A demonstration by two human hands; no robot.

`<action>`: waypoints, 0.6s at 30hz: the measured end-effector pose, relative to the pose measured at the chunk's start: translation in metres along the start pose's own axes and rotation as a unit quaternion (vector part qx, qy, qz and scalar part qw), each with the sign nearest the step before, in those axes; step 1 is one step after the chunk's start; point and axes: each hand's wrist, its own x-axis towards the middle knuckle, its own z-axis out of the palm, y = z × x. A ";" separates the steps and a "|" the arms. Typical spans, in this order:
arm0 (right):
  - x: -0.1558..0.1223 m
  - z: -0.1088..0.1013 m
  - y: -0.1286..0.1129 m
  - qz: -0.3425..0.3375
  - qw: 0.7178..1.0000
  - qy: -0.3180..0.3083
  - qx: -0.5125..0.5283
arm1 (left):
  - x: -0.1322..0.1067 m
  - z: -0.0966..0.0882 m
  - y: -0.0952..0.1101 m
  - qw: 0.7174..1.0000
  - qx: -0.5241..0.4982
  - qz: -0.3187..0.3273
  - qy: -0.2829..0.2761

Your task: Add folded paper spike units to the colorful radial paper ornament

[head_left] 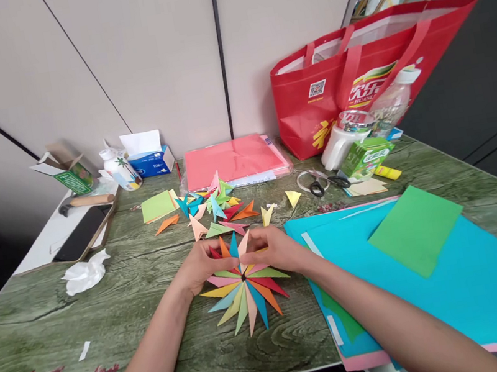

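A round, many-pointed origami star (261, 300) of folded paper in several colours rests on the table in front of me. My left hand (201, 265) pinches its upper left points, thumb on top and fingers behind. From the other side, my right hand (277, 249) pinches the upper right points near a pale peach one, its thumb close to the left thumb. Parts of the star's upper points are hidden by my fingers. Just beyond my hands lies a loose pile of folded paper pieces (216, 207) in mixed colours.
Blue paper sheets (492, 292) with a green square (418, 231) lie at the right. Scissors (317, 187), a green box (365, 158) and a red bag (302, 108) stand behind. At left are a crumpled tissue (85, 273), a phone (80, 232) and a hammer (88, 200).
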 end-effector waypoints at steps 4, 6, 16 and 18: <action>0.001 0.002 0.003 0.008 1.000 0.019 0.017 | -0.001 0.001 0.001 1.000 0.013 0.000 0.017; 0.002 0.003 0.005 0.011 0.999 0.028 0.023 | -0.001 0.001 0.001 1.000 0.011 0.002 0.019; 0.001 0.002 0.003 0.009 0.999 0.023 -0.031 | 0.000 0.003 0.000 0.999 0.006 -0.001 0.034; 0.001 0.002 0.004 0.009 0.998 0.024 -0.064 | 0.000 0.005 0.000 0.999 0.012 0.002 0.029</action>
